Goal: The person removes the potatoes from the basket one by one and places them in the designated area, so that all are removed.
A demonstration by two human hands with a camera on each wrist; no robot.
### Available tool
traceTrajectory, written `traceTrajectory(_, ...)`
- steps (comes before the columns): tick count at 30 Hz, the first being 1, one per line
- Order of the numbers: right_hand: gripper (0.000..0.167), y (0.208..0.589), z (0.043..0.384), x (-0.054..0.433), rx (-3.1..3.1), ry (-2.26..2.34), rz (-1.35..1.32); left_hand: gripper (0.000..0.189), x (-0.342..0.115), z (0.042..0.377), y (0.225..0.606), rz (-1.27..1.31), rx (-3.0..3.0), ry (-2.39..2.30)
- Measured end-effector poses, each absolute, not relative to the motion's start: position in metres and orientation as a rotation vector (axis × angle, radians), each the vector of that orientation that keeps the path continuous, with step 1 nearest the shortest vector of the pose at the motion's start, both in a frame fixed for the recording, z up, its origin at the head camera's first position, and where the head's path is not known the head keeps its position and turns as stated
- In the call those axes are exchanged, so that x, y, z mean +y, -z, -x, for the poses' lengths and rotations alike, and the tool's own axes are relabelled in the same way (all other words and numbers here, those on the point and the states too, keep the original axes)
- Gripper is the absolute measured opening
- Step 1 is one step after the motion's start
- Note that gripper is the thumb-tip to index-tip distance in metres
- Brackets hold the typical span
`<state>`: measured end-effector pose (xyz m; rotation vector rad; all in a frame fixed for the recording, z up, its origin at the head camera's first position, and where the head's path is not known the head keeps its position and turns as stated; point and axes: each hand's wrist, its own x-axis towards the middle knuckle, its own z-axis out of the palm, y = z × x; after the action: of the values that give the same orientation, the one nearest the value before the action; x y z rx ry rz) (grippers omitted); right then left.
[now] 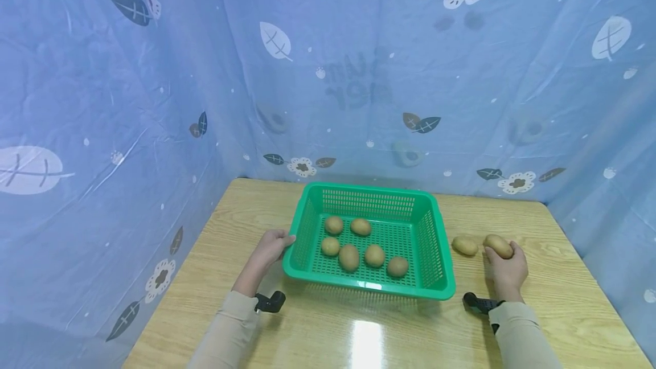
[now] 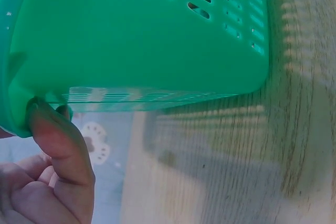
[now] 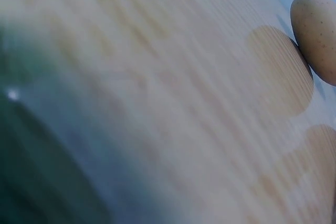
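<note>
My left hand grips the left rim of a green plastic basket, thumb and fingers pinching the rim in the left wrist view. Several potatoes, among them a large oval potato, lie spread over the basket's slotted floor. To the right of the basket, my right hand holds a brown potato between thumb and fingers. Just left of it, a second potato lies on the table. In the right wrist view one speckled potato shows at the right edge; the hand itself is out of that frame.
The wooden table carries the basket near its middle. A blue patterned curtain hangs close behind the table and along both sides. Black wrist mounts sit on both forearms. Light glares off the table in front of the basket.
</note>
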<state>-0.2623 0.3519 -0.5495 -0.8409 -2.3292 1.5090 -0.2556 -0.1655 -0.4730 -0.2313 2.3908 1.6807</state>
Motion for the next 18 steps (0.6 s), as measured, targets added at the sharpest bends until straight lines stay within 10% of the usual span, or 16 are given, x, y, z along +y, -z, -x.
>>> traceTrajectory(18, 0.079, 0.5515, 0.2582, 0.353, -2.209, -1.621, 0.844, 0.029, -0.1649, 0.2547, 0.4694, 0.261, 2.391, -1.671)
